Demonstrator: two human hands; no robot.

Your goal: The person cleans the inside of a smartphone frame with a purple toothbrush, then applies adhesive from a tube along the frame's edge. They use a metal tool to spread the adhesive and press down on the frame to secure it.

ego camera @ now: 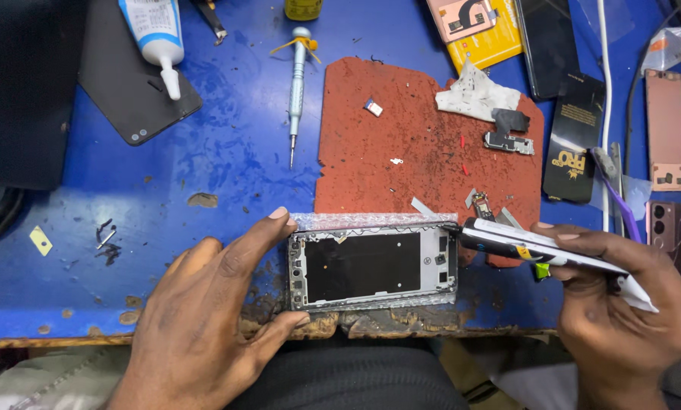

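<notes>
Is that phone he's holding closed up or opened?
Opened: the phone frame lies back-off, bare inner plate showing, steadied by the left hand.

Blue table [226,152], rust-red mat [401,129], silver frame [372,266], possibly black centre.

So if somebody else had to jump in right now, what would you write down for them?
Left hand: fingers and thumb steady the opened phone frame at the near edge of the blue table; the frame lies on bubble wrap.
Right hand: holds a glue tube, its black tip at the frame's right edge.
Done: the frame lies open, inside up, a dark panel showing in it.
Left: I cannot tell whether any glue is on the frame yet. A screwdriver and small loose parts lie on and beside the red mat.
</notes>
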